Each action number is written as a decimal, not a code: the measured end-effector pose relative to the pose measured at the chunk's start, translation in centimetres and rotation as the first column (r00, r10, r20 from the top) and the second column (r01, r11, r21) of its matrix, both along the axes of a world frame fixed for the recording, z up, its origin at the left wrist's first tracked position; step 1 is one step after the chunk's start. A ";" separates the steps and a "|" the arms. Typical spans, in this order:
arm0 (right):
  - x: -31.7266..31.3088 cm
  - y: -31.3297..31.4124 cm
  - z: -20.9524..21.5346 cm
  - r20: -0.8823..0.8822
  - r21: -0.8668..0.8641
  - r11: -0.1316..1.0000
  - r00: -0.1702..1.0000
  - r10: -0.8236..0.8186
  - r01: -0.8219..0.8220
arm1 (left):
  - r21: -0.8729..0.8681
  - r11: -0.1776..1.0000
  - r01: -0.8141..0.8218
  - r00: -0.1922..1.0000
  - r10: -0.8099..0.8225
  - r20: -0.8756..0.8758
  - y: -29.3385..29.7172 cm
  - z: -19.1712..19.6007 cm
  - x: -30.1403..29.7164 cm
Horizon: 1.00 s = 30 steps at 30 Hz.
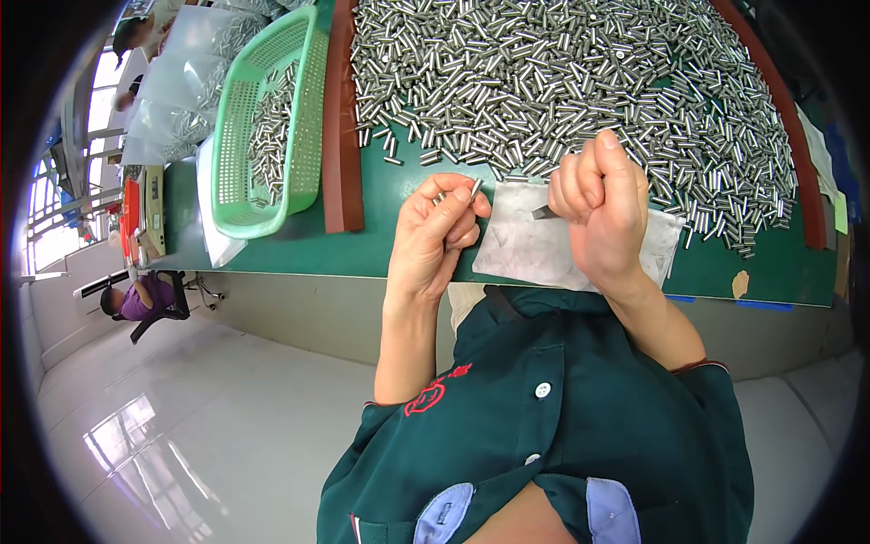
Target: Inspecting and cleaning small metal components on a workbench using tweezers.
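Between the thumb and fingers of my left hand [437, 227] is a small metal pin [476, 189], tilted, its upper end showing. Another shiny bit of metal [439, 197] shows among the curled fingers. My right hand [602, 207] is closed in a fist, thumb on top, around a dark flat-ended tool [544, 213]; only its tip sticks out toward the left hand, and the rest is hidden. The tool and the held pin are apart. Under both hands lies a smudged white cloth or sheet [526, 249]. A large heap of metal pins [544, 82] spreads just beyond them.
Red-brown bars [343, 154] border the heap on the green table [299, 252]. At left stands a green plastic basket [231, 195] holding several pins, beside clear bags [168, 127] of pins. A scale-like device [149, 208] is farther left. Another person [149, 295] sits in the background.
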State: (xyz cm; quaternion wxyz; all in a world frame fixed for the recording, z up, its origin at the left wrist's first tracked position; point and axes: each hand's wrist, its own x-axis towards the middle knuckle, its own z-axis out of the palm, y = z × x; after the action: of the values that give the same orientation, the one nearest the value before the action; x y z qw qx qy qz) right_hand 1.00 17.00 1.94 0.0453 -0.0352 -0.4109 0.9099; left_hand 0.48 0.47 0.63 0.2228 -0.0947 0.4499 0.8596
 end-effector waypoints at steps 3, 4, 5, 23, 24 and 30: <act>0.0 0.0 0.1 -0.002 0.026 1.000 1.000 0.011 -0.011 | -0.009 1.000 0.007 1.000 -0.007 -0.006 0.0 0.0 0.0; 0.1 -0.1 0.1 -0.002 0.025 1.000 1.000 0.013 -0.013 | -0.006 1.000 0.009 1.000 -0.009 -0.010 0.0 0.0 0.1; 0.1 -0.1 0.1 -0.006 0.029 1.000 1.000 0.010 -0.010 | -0.018 1.000 0.016 1.000 -0.017 -0.012 0.0 0.0 0.1; 1.9 -0.3 1.0 -0.384 0.885 0.376 0.887 0.256 0.275 | -0.016 0.999 0.032 0.999 -0.032 -0.031 0.2 0.2 0.0; 2.0 -0.3 0.9 -0.406 0.890 0.343 0.865 0.294 0.301 | -0.022 0.999 0.026 0.999 -0.027 -0.029 0.2 0.3 0.1; 3.4 -0.2 0.8 -0.291 0.956 0.097 0.866 0.406 0.276 | 0.074 0.997 0.007 1.000 -0.006 -0.008 0.0 0.3 -0.3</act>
State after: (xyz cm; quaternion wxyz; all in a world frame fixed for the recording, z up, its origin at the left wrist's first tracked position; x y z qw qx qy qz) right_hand 4.40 16.82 2.75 0.1170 0.2566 -0.8859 0.3683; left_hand 0.20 0.42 0.93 0.2272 -0.0817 0.4189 0.8754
